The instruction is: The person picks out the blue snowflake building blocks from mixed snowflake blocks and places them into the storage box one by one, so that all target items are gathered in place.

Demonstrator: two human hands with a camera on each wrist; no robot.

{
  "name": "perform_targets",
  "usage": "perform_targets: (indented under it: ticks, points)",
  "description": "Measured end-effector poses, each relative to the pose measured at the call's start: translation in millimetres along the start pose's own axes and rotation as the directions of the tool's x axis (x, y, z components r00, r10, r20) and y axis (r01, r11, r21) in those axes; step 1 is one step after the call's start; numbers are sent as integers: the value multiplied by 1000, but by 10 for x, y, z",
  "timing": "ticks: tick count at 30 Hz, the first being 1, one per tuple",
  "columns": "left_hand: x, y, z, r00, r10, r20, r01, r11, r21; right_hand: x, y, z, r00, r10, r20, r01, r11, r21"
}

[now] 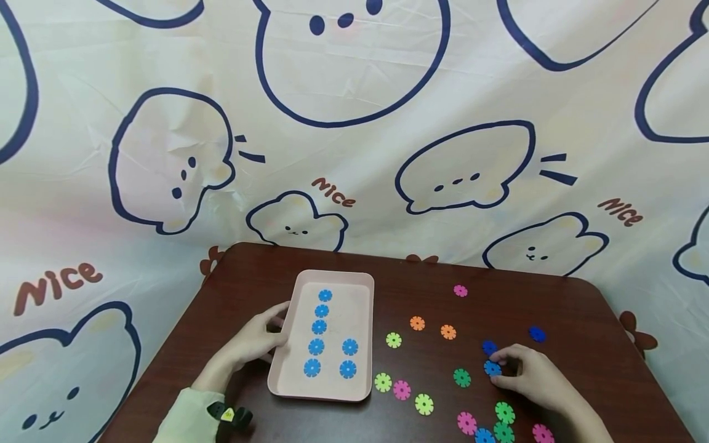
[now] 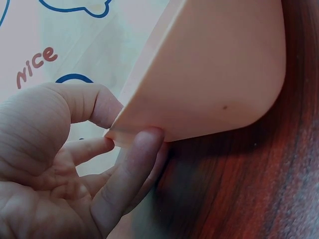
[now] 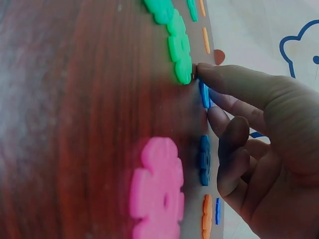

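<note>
A shallow pale-pink tray (image 1: 362, 307) lies at the middle of the table, with light-blue notched discs (image 1: 319, 327) in a longer left column and two more in a right column. My left hand (image 1: 256, 335) grips the tray's left edge, thumb and fingers on either side of the rim, as the tray wall (image 2: 224, 74) shows in the left wrist view. On the right, thumb and index finger of my right hand (image 1: 528, 375) pinch a light-blue disc (image 1: 492, 368) at the tabletop. A darker blue disc (image 1: 489, 347) lies right behind it.
Loose discs are scattered right of the tray: green (image 1: 462, 378), pink (image 1: 467, 423), yellow-green (image 1: 424, 404), orange (image 1: 448, 332) and dark blue (image 1: 536, 334). Another light-blue disc (image 1: 484, 436) is at the bottom edge. A printed cloth (image 1: 365, 154) hangs behind the dark wooden table (image 1: 255, 264).
</note>
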State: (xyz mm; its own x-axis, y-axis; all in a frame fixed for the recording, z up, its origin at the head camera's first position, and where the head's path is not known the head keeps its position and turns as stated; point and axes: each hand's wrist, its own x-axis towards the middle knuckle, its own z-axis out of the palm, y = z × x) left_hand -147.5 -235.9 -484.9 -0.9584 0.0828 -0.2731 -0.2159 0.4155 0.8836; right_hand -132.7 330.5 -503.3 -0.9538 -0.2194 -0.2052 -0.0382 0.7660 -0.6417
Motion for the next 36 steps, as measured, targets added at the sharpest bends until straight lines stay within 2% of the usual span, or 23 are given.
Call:
perform_targets:
  ticks: [10, 18, 27, 36]
  points:
    - [2, 4, -3, 1000, 0, 4, 0, 1000, -4, 53, 21, -27, 998, 27, 65, -27, 1000, 7]
    - [15, -6, -7, 1000, -3, 11, 3, 1000, -6, 58, -1, -17, 997, 38, 65, -38, 999, 7]
    - [12, -7, -7, 1000, 8, 14, -8, 1000, -2, 37, -61, -9, 998, -4, 71, 4, 1000, -1]
    - [7, -15, -11, 1000, 17, 22, -17, 1000, -4, 25, -28, -10, 994, -71, 87, 66, 996, 61]
